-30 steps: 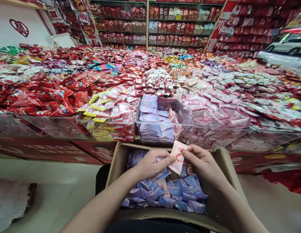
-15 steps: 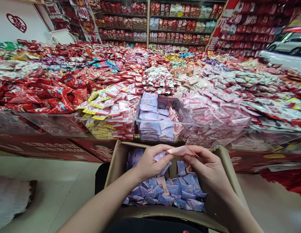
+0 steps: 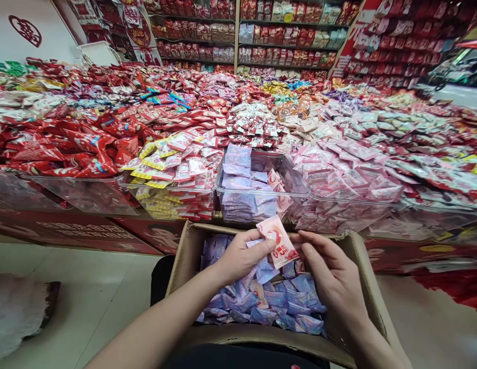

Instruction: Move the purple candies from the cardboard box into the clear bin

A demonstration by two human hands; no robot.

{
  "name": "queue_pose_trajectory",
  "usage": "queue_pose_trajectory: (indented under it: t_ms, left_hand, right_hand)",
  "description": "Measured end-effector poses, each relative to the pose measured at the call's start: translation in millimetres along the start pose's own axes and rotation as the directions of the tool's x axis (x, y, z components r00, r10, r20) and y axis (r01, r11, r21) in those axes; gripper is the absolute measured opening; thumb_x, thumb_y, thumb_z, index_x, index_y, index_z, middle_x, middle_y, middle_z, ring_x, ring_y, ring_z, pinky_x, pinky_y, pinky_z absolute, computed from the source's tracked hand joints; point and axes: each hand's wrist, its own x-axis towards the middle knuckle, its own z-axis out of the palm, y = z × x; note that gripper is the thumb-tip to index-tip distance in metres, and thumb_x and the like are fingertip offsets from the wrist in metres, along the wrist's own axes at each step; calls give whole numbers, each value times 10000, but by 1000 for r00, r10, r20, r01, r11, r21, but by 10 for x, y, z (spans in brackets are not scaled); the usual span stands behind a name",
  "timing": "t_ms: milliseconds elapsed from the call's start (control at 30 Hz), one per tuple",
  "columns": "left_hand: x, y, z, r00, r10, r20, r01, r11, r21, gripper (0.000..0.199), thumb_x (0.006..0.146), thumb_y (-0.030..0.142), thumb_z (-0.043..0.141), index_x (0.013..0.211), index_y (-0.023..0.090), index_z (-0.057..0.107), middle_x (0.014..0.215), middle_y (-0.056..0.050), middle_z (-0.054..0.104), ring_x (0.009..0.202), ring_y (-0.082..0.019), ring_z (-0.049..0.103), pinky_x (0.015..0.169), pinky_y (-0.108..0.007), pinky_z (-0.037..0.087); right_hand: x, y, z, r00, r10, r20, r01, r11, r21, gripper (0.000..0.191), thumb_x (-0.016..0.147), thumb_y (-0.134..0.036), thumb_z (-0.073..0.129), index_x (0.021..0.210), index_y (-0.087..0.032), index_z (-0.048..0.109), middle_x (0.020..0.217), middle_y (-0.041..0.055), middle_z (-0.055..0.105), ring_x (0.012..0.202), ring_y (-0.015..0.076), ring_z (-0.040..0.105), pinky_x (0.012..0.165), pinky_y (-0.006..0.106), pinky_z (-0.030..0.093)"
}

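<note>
My left hand (image 3: 240,259) is closed on a pink candy packet (image 3: 279,243) with red print, its thumb across the packet's left side. Purple candy packets (image 3: 264,271) are pinched beneath it in the same hand. Just right of the pink packet, my right hand (image 3: 336,279) is open, thumb and fingers apart and holding nothing. Both hands are over an open cardboard box (image 3: 371,287). Loose purple packets (image 3: 275,300) fill its bottom, with a few pink ones among them.
Behind the box stands a clear plastic bin (image 3: 296,177), stacked with purple packets (image 3: 236,171) at left and a few pink ones (image 3: 280,187). Bins of red snack bags (image 3: 69,148), yellow-and-white packets (image 3: 177,159) and pale pink packets (image 3: 338,169) flank it. Stocked shelves (image 3: 238,38) rise behind.
The pink packet, held between both hands before, has turned face up in my left hand. My right hand has let go of it and drawn slightly to the right.
</note>
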Motion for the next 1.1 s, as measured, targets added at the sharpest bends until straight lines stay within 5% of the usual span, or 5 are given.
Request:
queue_pose_trajectory:
  t_ms: [200,400,800,967,1100]
  left_hand:
    - [30,-25,-52,1000,-3,-30,5,998,57,311,685,326,618,905,106,621,791,-54,654,659,-134,586,665,-261,451]
    - [-30,41,-50,976,3,217,-123,832,541,309,754,350,510,916,112,620,880,-39,634,810,-175,556,718,-248,418]
    - [-114,74,-66,922,-74,381,-276,565,778,291,764,394,480,848,162,633,741,4,628,668,-100,544,599,-157,371]
    - [-77,54,-61,973,37,227,-195,656,729,261,772,348,470,822,141,621,748,-6,625,704,-107,548,660,-174,390]
    - [-65,30,-67,978,71,194,-195,632,750,237,770,314,468,828,147,627,743,-7,628,701,-111,548,644,-178,397]
  right_hand:
    - [21,-25,95,961,186,205,-221,961,168,196,758,-268,545,938,-191,561,822,38,642,656,122,596,590,238,513]
    - [53,-25,-55,961,14,276,2,998,-57,528,743,-268,556,1235,-232,369,1102,83,552,867,154,566,739,278,483]
    - [161,-408,-469,867,121,483,114,896,-429,137,769,-315,484,748,-197,552,669,29,614,608,135,577,549,214,470]
    - [763,-874,-588,965,-180,192,263,651,-712,280,711,-406,506,943,-266,576,718,34,630,577,179,569,483,263,434]
    - [1417,-1002,-147,954,-107,281,300,321,-898,162,706,-290,506,701,-195,637,651,50,644,615,191,581,555,270,413]
